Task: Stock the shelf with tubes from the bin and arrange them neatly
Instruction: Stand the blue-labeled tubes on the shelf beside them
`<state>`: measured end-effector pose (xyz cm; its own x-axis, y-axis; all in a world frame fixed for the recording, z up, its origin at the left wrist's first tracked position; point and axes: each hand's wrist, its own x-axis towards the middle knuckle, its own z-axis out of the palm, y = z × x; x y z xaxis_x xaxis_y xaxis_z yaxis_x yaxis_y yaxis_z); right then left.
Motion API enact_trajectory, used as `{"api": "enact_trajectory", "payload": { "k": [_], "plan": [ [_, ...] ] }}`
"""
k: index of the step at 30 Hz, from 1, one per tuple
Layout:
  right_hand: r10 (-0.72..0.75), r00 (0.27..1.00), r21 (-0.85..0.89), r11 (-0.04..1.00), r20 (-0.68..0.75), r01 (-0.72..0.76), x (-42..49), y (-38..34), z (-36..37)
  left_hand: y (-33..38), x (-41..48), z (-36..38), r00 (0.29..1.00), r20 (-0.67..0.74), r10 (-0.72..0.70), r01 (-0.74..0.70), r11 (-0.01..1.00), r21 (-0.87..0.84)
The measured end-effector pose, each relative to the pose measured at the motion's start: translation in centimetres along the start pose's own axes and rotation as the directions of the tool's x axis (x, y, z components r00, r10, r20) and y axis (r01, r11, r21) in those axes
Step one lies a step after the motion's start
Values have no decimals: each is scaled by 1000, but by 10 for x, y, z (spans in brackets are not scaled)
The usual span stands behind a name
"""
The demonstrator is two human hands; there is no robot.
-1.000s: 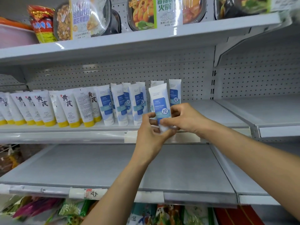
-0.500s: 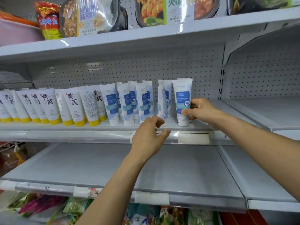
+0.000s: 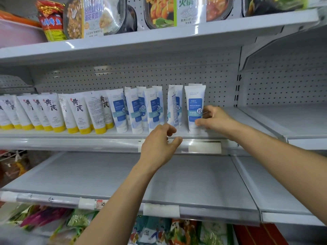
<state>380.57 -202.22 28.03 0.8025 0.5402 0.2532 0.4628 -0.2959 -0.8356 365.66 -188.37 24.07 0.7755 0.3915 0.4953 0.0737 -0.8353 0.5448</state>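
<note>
A white tube with a blue label (image 3: 194,106) stands cap down at the right end of the row on the middle shelf (image 3: 238,119). My right hand (image 3: 215,119) grips its right side, thumb on the lower front. Left of it stand several more blue-label tubes (image 3: 138,110), one of them turned sideways (image 3: 172,106). My left hand (image 3: 160,144) hovers at the shelf's front edge below that sideways tube, fingers loosely curled and holding nothing. Further left stand several white tubes with yellow caps (image 3: 51,114). The bin is out of view.
Packaged food trays (image 3: 159,13) and a red snack bag (image 3: 51,20) sit on the top shelf. Below is a bare grey shelf (image 3: 123,177). Snack bags (image 3: 155,230) lie at the bottom. The middle shelf continues to the right of the tubes.
My right hand carried the tube from in front of the row to the row's right end and stood it there. My left hand let go of it and dropped to the shelf edge.
</note>
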Motion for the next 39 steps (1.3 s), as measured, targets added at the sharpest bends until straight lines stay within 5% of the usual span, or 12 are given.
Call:
{"api": "enact_trajectory", "payload": {
  "k": [6, 14, 23, 31, 39],
  "plan": [
    [-212, 964, -307, 939, -161, 156, -53, 2, 0, 8, -33, 0, 999, -49, -8, 3, 995, -101],
    [-391, 907, -567, 716, 155, 406, -113, -3, 59, -32, -95, -13, 997, -13, -79, 78, 996, -35],
    [-352, 802, -448, 688, 482, 571, -118, -38, 249, -185, -175, -93, 943, 100, -319, 315, 948, 56],
    [-331, 666, -274, 723, 669, 635, -116, -101, 515, -406, -253, -226, 779, 145, -610, 599, 793, 115],
    [-85, 573, -236, 855, 815, 463, -104, -98, 708, -579, -304, -285, 547, 170, -820, 832, 555, 3]
  ]
}}
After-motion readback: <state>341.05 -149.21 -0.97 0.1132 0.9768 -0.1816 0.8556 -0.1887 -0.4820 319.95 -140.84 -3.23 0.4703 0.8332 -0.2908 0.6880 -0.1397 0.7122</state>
